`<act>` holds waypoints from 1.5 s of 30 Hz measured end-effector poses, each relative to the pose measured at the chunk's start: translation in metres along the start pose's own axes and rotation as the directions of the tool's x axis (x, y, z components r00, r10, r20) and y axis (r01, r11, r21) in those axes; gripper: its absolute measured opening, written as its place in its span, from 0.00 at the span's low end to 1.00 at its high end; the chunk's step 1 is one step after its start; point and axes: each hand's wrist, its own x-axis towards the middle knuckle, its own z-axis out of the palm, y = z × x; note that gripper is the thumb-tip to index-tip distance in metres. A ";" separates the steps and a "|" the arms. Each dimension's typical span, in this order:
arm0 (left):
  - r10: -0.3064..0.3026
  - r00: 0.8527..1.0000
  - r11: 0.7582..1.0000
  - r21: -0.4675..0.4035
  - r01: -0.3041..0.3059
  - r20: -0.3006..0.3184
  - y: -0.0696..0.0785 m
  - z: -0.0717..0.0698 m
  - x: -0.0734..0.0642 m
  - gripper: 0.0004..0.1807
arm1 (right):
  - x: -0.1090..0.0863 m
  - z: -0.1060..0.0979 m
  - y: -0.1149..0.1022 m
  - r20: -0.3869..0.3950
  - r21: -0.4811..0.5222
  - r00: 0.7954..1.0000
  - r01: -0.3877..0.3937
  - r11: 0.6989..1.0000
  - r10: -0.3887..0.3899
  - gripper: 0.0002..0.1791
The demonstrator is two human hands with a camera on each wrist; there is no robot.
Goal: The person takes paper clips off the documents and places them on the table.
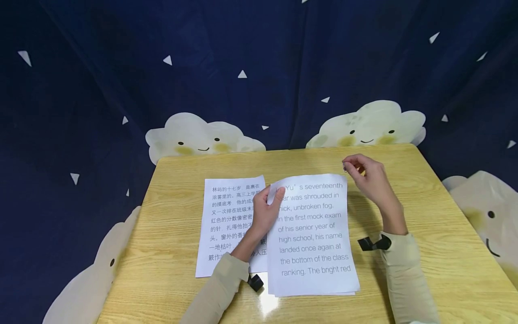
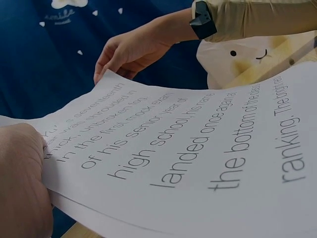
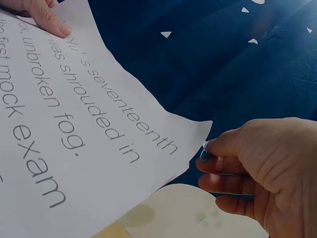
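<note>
My left hand (image 1: 267,209) grips the upper left edge of a small stack of printed English sheets (image 1: 313,243), its thumb on top. The fingers beneath are hidden by the paper. To the right, my right hand (image 1: 370,180) pinches a small paper clip (image 3: 204,152) between thumb and forefinger. In the right wrist view, the clip is just off the stack's upper right corner (image 3: 200,130). Beside and partly behind the left hand lies a sheet with Chinese print (image 1: 226,225). The left wrist view shows the sheets' loose edges fanned slightly apart.
A light wooden table (image 1: 162,270) lies under everything. Behind it hangs a dark blue curtain (image 1: 243,36) with white triangles, and cloud-shaped figures (image 1: 202,135) line the table's edges. Black wrist cameras (image 1: 255,282) are strapped on both sleeves.
</note>
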 end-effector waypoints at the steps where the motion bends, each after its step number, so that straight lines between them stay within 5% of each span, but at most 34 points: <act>1: 0.002 1.000 1.000 0.002 -0.002 -0.001 0.000 0.000 0.000 0.12 | 0.000 0.000 0.001 0.000 0.001 1.000 -0.003 1.000 0.003 0.08; 45: 0.020 1.000 0.999 0.027 -0.021 0.023 -0.003 -0.002 0.001 0.12 | -0.003 -0.002 0.039 -0.011 -0.041 0.995 -0.095 0.995 0.095 0.09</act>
